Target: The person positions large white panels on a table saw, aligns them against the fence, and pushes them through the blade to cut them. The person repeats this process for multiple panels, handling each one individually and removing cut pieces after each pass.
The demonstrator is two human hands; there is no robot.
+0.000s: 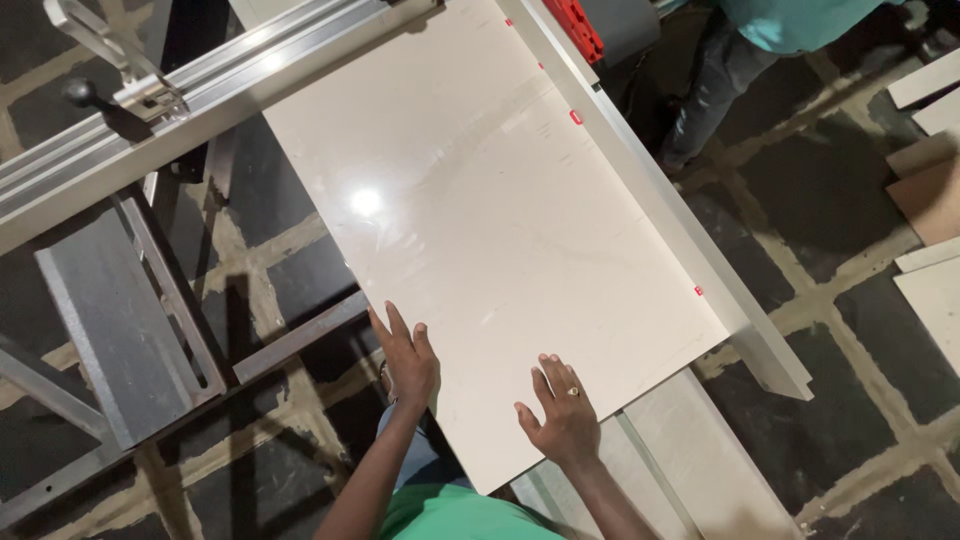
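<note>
A large glossy cream panel (490, 220) is laid flat on the metal desk (100, 300) of a sliding panel saw, its right long edge set against a pale aluminium rail (680, 220) and its far end meeting the cross fence (200, 90). The near end of the panel overhangs the frame, above the dark stone floor (820, 200).

The left hand (408, 358) is laid on the panel's left edge near the close corner, fingers extended, the grip released rather than clenched — nothing is grasped. The right hand (562, 415), a ring on one finger, is pressed flat on the near end of the sheet, likewise spread and closed on nothing.

Because the sheet is only pressed on and its surface is slick, slipping under the palms is judged likely; uneven pressure could swing the sheet away from the rail. The unsupported near end could tip or sag if weight is put there. Fingers at the left edge could be pinched against the frame below. Another person (740, 50) stands just beyond the rail, and offcut boards (930, 200) lie on the floor — a tripping risk.
</note>
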